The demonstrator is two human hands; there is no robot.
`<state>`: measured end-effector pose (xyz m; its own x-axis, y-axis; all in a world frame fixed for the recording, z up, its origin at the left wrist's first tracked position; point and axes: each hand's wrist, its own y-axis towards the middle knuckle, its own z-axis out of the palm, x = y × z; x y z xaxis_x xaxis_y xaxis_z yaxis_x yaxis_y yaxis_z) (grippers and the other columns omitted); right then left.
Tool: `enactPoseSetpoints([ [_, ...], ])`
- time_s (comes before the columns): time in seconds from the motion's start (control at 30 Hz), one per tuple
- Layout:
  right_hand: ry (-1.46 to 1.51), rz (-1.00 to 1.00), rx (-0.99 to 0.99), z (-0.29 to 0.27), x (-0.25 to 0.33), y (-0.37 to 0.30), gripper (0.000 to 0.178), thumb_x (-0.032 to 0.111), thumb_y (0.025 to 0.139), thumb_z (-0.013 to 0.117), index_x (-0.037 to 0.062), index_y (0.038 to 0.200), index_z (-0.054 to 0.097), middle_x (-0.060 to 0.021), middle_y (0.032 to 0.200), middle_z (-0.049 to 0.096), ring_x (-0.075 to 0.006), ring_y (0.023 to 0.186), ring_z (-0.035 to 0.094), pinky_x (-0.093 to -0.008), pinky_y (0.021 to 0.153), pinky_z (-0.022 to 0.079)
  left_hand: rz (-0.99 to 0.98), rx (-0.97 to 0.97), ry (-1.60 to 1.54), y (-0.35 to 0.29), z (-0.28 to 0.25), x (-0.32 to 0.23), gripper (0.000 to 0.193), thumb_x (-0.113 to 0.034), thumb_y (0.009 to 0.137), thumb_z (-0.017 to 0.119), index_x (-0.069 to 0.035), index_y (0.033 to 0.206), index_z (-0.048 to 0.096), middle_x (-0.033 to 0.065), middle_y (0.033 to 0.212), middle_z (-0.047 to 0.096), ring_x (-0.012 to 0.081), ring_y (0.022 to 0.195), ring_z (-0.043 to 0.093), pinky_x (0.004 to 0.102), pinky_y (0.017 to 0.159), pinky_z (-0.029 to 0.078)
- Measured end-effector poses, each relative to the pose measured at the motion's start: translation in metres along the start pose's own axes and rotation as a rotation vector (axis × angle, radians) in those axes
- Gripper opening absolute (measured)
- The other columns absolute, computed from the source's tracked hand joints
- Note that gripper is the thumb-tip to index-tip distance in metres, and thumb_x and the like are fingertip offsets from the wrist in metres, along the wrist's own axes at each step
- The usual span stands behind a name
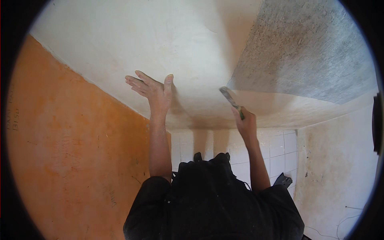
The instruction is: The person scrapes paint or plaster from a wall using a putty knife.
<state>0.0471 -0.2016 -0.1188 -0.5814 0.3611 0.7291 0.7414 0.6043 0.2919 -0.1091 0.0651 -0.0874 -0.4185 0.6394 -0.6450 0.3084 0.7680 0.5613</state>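
My right hand (pixel 247 123) grips a putty knife (pixel 227 95) by its handle, which shows a bit of green. The blade points up and left, its tip close to the lower left corner of a rough grey patch (pixel 304 52) on the wall. Whether the blade touches the wall I cannot tell. My left hand (pixel 154 90) is raised before the off-white wall (pixel 176 44), thumb and fingers spread, holding nothing. Pale dust marks its fingertips. Contact between this hand and the wall is not clear.
An orange wall (pixel 76 132) with scribbles meets the off-white one at the left. Below lies a white tiled floor (pixel 276 150) with a dark object (pixel 283 181) at its right side. A stained whitish wall (pixel 332 160) stands right, with thin wires (pixel 340 228) low down.
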Motion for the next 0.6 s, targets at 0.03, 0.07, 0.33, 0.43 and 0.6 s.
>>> enactPoseSetpoints([
  [0.03, -0.022, 0.039, 0.01, -0.007, -0.003, 0.001, 0.035, 0.031, 0.092, 0.065, -0.0017, 0.08, 0.061, -0.0194, 0.057, 0.05, -0.029, 0.047, 0.043, -0.0377, 0.049, 0.037, -0.01, 0.01, -0.013, 0.0, 0.0, 0.0, 0.117, -0.065, 0.089, 0.051, 0.01, 0.144, -0.019, 0.0405, 0.144, -0.029, 0.0539, 0.135, -0.029, 0.0685, 0.106, -0.01],
  [0.07, -0.021, 0.032, 0.011, -0.01, -0.004, 0.003, 0.035, 0.031, 0.092, 0.065, -0.0017, 0.08, 0.061, -0.0194, 0.057, 0.05, -0.029, 0.047, 0.043, -0.0377, 0.049, 0.037, -0.011, 0.003, -0.013, 0.0, 0.001, 0.001, 0.117, -0.065, 0.089, 0.051, 0.01, 0.144, -0.019, 0.0405, 0.144, -0.029, 0.0539, 0.135, -0.029, 0.0685, 0.106, -0.01],
  [0.33, -0.033, 0.05, 0.014, -0.011, -0.011, 0.001, 0.035, 0.031, 0.093, 0.065, -0.0014, 0.079, 0.06, -0.0171, 0.055, 0.048, -0.0273, 0.046, 0.041, -0.0374, 0.048, 0.036, -0.004, -0.006, -0.013, 0.001, 0.001, 0.001, 0.117, -0.066, 0.089, 0.05, 0.01, 0.143, -0.022, 0.0407, 0.143, -0.031, 0.0541, 0.135, -0.03, 0.0687, 0.106, -0.011],
  [0.43, -0.028, 0.054, 0.051, -0.011, -0.007, 0.005, 0.037, 0.032, 0.092, 0.065, -0.0017, 0.078, 0.058, -0.0191, 0.057, 0.049, -0.0292, 0.047, 0.042, -0.0377, 0.049, 0.037, -0.017, 0.029, -0.02, 0.0, 0.002, 0.001, 0.118, -0.066, 0.089, 0.05, 0.009, 0.143, -0.023, 0.0404, 0.143, -0.031, 0.054, 0.135, -0.03, 0.0687, 0.106, -0.011],
  [0.6, -0.03, 0.07, 0.058, -0.003, 0.002, 0.005, 0.037, 0.034, 0.091, 0.065, -0.0012, 0.081, 0.06, -0.021, 0.06, 0.053, -0.0373, 0.053, 0.049, -0.0402, 0.052, 0.04, -0.02, 0.019, -0.012, 0.002, 0.001, 0.0, 0.118, -0.066, 0.088, 0.051, 0.009, 0.143, -0.023, 0.0405, 0.143, -0.031, 0.0536, 0.135, -0.031, 0.0687, 0.106, -0.011],
])
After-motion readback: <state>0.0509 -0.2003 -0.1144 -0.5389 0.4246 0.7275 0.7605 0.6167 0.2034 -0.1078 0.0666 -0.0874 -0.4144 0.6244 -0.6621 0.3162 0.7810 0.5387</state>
